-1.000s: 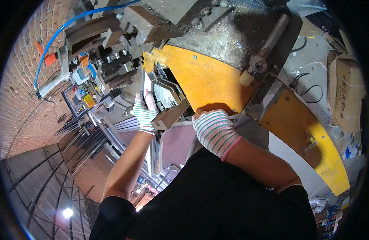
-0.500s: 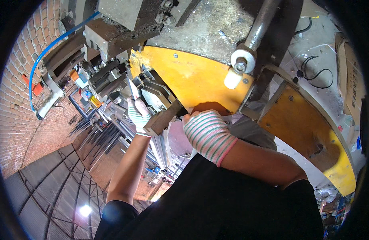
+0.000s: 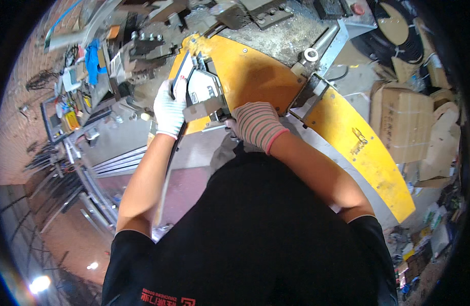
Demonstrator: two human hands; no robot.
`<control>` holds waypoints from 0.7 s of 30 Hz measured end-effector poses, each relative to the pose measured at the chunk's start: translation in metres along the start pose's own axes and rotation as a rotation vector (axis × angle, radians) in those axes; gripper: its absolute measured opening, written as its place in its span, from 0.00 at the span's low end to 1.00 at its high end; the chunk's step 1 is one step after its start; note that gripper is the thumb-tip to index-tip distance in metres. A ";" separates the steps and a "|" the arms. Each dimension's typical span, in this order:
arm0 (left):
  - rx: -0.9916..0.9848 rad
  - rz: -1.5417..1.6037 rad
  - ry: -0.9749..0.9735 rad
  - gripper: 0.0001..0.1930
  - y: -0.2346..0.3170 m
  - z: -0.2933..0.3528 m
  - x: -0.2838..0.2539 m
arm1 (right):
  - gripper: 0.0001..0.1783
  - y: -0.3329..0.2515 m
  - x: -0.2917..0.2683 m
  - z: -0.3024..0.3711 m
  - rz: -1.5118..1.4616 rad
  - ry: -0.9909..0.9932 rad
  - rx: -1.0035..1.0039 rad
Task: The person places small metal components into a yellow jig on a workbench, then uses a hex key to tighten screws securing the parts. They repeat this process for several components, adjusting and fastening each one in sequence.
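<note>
My left hand (image 3: 170, 109), in a white knit glove, is closed round a long narrow metal strip (image 3: 183, 67). One end of the strip rises above the fingers, beside the machine's yellow plate (image 3: 250, 71). Between my hands sits a steel clamp block (image 3: 203, 108), in front of a pale metal piece (image 3: 200, 85) set in an opening of that plate. My right hand (image 3: 258, 124), in a glove with green and pink stripes, is curled in a fist at the right end of the block. Whatever its fingers grip is hidden.
A second curved yellow plate (image 3: 365, 148) reaches out to the right, near a cardboard box (image 3: 404, 120). A steel rod end (image 3: 311, 54) stands above the machine top. Long metal profiles (image 3: 120, 162) lie at the left, below a cluttered bench with a blue cloth (image 3: 94, 62).
The view has turned and tipped downward, showing more of the floor and my torso. Both hands remain at the clamp block, the left still on the strip.
</note>
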State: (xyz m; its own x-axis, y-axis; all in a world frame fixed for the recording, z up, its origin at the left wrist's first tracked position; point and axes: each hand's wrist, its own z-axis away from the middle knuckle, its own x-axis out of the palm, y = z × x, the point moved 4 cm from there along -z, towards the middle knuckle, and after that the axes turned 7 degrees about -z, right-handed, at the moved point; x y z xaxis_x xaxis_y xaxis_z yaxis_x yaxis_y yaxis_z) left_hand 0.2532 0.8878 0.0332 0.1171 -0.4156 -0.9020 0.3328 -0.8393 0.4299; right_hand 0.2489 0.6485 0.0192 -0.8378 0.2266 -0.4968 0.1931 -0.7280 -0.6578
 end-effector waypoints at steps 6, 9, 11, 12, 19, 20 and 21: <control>0.225 0.287 0.338 0.09 0.006 0.018 -0.031 | 0.25 -0.027 0.000 0.010 0.125 0.139 0.012; 0.347 0.410 0.456 0.07 0.005 0.060 -0.045 | 0.24 -0.033 -0.003 0.009 0.168 0.115 0.022; 0.014 0.809 0.186 0.07 -0.003 0.093 -0.026 | 0.24 -0.035 -0.009 0.009 0.209 0.081 0.017; -0.076 0.881 0.059 0.08 -0.006 0.103 -0.015 | 0.25 -0.036 -0.009 0.007 0.182 0.086 0.040; -0.503 1.189 -0.368 0.12 -0.033 0.098 0.033 | 0.26 -0.051 -0.004 0.014 0.364 0.144 0.159; -0.577 1.269 -0.406 0.12 -0.030 0.097 0.037 | 0.29 -0.056 -0.002 0.014 0.389 0.164 0.102; -0.630 1.343 -0.446 0.12 -0.025 0.097 0.041 | 0.28 -0.058 0.001 0.013 0.426 0.139 0.150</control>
State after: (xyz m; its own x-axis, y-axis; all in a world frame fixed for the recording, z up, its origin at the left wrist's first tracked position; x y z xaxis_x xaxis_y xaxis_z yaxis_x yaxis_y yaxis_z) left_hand 0.1592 0.8580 -0.0103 0.4015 -0.8799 0.2539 0.5554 0.4544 0.6964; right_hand 0.2304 0.6820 0.0641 -0.6216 -0.0355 -0.7825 0.4202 -0.8582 -0.2949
